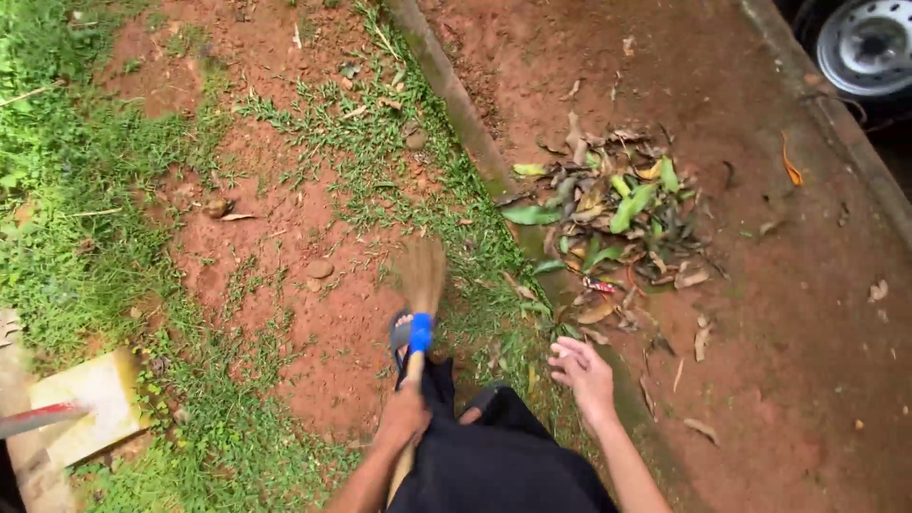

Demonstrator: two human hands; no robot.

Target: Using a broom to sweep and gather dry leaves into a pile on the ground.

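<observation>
The left hand is closed around the wooden handle of a broom, fingers wrapped fully about the stick near the bottom middle of the view. The broom runs up and away from the hand, with a blue band just above the grip and a tan bristle head resting on the red dirt at the centre, blurred. The bristle head lies on the ground just beyond a dark sandal on the person's foot, among patches of short grass that thicken toward the left.

The right hand is empty, held out to the right of the broom with the fingers loosely spread and slightly bent, hovering above the ground and touching nothing.

Just beyond the right hand, on bare red dirt, lies a pile of leaves, green and brown mixed. A low concrete curb runs from the far centre toward the near right, passing along the left side of the pile. At the far right corner is a vehicle wheel with a pale hub. At the near left edge sits a yellowish flat block.
</observation>
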